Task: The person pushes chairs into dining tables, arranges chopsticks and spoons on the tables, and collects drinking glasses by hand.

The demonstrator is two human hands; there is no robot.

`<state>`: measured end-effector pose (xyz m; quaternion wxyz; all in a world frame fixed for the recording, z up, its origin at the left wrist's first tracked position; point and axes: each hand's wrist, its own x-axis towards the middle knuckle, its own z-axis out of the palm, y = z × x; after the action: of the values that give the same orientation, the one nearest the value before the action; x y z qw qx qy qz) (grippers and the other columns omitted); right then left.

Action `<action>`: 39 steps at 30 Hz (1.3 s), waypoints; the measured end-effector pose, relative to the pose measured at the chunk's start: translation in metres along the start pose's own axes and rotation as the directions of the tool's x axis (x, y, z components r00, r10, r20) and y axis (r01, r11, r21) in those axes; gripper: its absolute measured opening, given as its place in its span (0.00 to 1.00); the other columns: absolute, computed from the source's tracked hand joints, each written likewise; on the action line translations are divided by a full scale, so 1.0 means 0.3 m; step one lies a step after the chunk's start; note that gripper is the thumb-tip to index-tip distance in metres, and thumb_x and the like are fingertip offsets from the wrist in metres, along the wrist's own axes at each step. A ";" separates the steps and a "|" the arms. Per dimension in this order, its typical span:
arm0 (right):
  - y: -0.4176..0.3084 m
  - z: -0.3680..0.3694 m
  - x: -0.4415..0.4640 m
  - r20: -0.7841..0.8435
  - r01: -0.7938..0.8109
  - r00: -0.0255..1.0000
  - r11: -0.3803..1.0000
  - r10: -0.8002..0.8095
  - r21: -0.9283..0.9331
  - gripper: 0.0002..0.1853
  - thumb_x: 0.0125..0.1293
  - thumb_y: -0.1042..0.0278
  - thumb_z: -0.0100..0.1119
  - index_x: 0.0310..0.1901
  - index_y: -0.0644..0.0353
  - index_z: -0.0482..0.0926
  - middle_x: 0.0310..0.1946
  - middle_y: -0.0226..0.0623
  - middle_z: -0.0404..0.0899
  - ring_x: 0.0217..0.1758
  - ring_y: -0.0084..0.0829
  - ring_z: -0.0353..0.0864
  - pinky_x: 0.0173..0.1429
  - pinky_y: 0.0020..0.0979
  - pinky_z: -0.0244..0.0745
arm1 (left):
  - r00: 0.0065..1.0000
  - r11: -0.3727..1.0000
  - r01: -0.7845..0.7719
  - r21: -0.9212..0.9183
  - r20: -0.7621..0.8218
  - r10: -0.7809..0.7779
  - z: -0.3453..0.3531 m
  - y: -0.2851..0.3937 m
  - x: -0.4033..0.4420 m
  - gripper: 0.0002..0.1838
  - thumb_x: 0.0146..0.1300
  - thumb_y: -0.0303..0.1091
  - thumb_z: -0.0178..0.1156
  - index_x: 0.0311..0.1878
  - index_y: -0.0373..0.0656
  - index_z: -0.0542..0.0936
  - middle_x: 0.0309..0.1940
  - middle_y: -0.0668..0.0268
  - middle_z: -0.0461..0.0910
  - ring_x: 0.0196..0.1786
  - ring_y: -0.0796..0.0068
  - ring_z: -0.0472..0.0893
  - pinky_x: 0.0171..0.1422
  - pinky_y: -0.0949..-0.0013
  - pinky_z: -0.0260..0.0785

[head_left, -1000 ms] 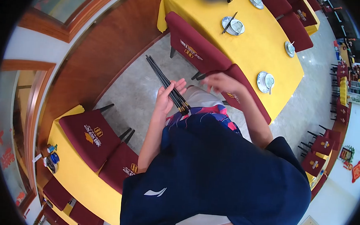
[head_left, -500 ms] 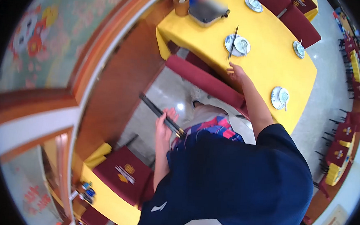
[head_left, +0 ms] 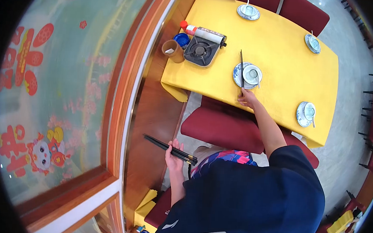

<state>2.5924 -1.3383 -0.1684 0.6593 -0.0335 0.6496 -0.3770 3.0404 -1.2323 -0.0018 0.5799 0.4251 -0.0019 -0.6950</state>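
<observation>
My left hand (head_left: pixel 175 159) is closed around a bundle of black chopsticks (head_left: pixel 159 143) with gold-coloured ends, held low beside the wall panel. At the near edge of the yellow-covered table (head_left: pixel 281 71), my right hand (head_left: pixel 248 98) has its fingertips pinched at the near end of a pair of chopsticks (head_left: pixel 241 68). That pair lies across the left part of a blue-patterned plate (head_left: pixel 237 75). A small bowl with a cup (head_left: pixel 252 73) in it sits on the same plate, and a white spoon (head_left: pixel 258 81) rests at its right side.
Other place settings are a plate (head_left: pixel 248 12) at the far side, a plate (head_left: pixel 312 44) far right and a plate (head_left: pixel 305 114) near right. A portable gas stove (head_left: pixel 201 52) and brown cup (head_left: pixel 173 51) stand left. Maroon chairs (head_left: pixel 219 129) line the near edge.
My right hand has reached the end of the chopsticks on the plate, where before it was apart from them. The view has shifted, showing the stove fully. My left hand keeps its bundle.
</observation>
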 end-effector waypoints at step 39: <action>0.902 0.379 -1.422 -0.691 0.561 0.573 0.825 -0.440 -0.060 0.14 0.75 0.60 0.51 0.42 0.64 0.79 0.30 0.33 0.83 0.30 0.22 0.82 0.36 0.26 0.76 | -0.006 0.165 0.225 0.960 0.170 -0.985 0.413 -0.551 -0.330 0.19 0.74 0.33 0.52 0.63 0.34 0.69 0.58 0.50 0.76 0.63 0.57 0.77 0.67 0.51 0.71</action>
<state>2.8702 -0.9653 0.0591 0.2410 -0.0216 0.7733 -0.5861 2.8305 -1.1590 0.0534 -0.1844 0.1380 -0.3355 -0.9134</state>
